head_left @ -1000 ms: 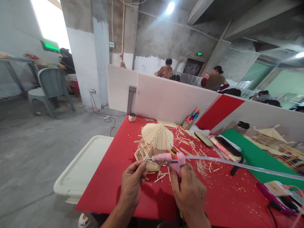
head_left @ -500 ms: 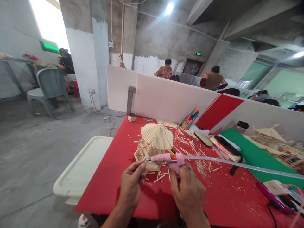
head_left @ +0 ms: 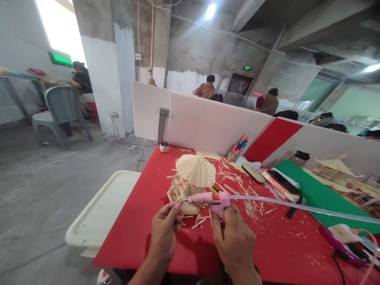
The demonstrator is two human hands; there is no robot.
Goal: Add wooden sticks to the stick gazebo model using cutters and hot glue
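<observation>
Left hand (head_left: 164,227) pinches a thin wooden stick (head_left: 181,196), lower end hidden by fingers. Right hand (head_left: 234,239) grips a pink plastic glue gun (head_left: 204,198), handle mostly covered. Clear rod (head_left: 267,200) runs toward 3 o'clock, cut off at frame edge. Ribbed, faceted stick model (head_left: 196,171) at 12 o'clock from hands, base partly obscured.

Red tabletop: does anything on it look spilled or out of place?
Yes, somewhat: pale crumbs are scattered right of the pink glue gun, and loose sticks lie at odd angles near the stick frame, untidy beside the neatly lined-up roof-shaped piece. Nothing looks plainly broken.
</observation>
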